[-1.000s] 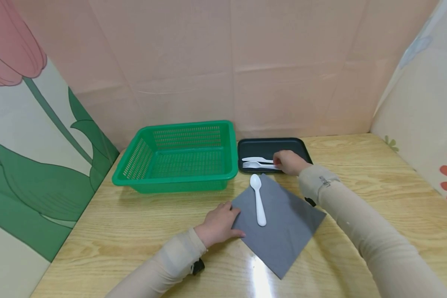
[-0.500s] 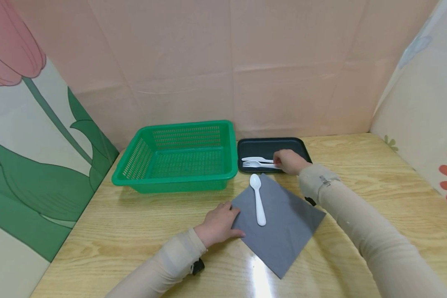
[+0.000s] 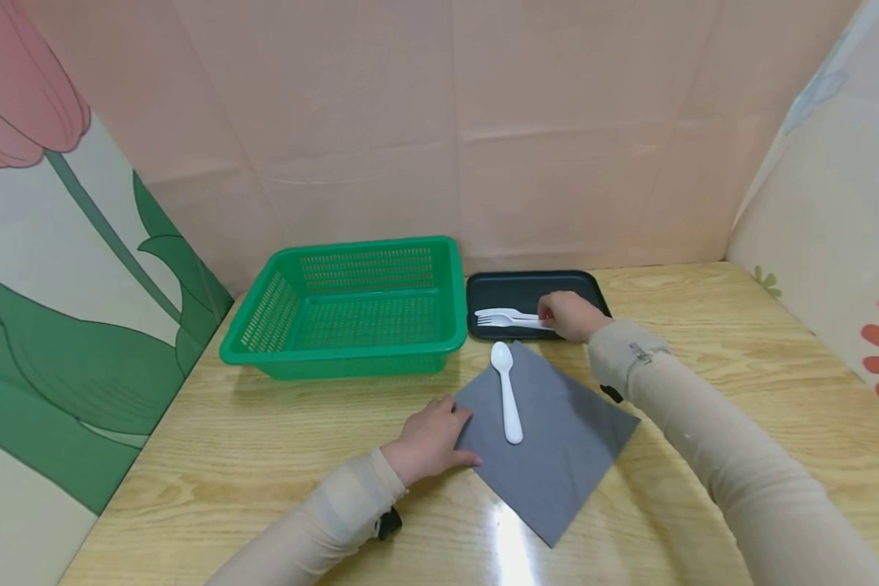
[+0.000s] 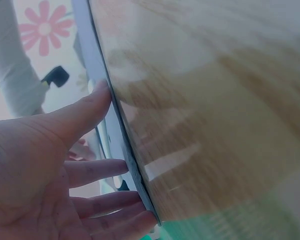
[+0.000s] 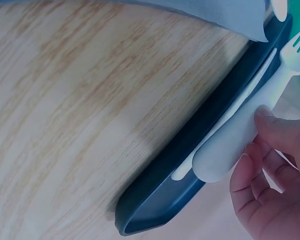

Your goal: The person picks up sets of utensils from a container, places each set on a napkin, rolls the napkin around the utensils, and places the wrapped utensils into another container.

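My right hand (image 3: 571,316) pinches the handle of a white plastic fork (image 5: 225,140) between thumb and fingers, over the black tray (image 3: 535,285). In the right wrist view the fork stands slightly off the tray, tines pointing away from the hand. Beside it a white plastic knife (image 5: 182,172) lies in the tray, partly covered by the fork. Fingers spread, my left hand (image 3: 430,439) rests at the left edge of a grey napkin (image 3: 564,456); the left wrist view shows its fingertips touching that edge. A white plastic spoon (image 3: 509,399) lies on the napkin.
A green perforated basket (image 3: 366,356) stands to the left of the tray, close beside it. Both are near the back wall of the wooden table (image 3: 278,448). Printed sheets hang at the sides and back.
The right hand and the fork it pinches have risen very slightly from the tray. The left hand, napkin and spoon stay where they were.
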`<action>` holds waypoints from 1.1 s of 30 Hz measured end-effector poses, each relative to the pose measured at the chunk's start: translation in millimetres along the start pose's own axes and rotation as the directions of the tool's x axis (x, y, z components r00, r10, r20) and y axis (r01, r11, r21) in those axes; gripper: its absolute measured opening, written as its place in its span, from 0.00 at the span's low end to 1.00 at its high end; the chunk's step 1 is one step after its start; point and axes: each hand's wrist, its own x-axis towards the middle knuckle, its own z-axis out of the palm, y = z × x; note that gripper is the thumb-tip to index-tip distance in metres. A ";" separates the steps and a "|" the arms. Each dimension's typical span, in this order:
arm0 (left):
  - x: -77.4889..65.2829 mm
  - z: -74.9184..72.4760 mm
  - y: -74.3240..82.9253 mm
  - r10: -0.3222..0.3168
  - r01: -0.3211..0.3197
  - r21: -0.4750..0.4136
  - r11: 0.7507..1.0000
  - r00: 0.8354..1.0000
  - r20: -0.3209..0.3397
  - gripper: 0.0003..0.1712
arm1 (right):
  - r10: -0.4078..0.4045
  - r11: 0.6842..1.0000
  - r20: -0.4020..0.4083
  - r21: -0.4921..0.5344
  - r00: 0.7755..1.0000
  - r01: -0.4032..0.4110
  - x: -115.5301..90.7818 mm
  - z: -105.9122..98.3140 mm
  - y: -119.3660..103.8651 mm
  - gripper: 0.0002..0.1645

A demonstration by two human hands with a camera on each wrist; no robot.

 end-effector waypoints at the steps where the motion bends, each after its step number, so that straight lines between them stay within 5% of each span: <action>1: -0.1 -0.1 0.0 0.001 -0.001 0.000 1.000 1.000 0.000 0.38 | -0.001 1.000 -0.002 -0.002 1.000 0.001 0.2 -0.1 0.2 0.04; 33: 0.1 -1.1 -1.3 0.004 -0.004 -0.004 1.000 1.000 0.007 0.38 | 0.032 0.999 0.022 -0.004 0.999 -0.032 0.3 -4.3 0.3 0.04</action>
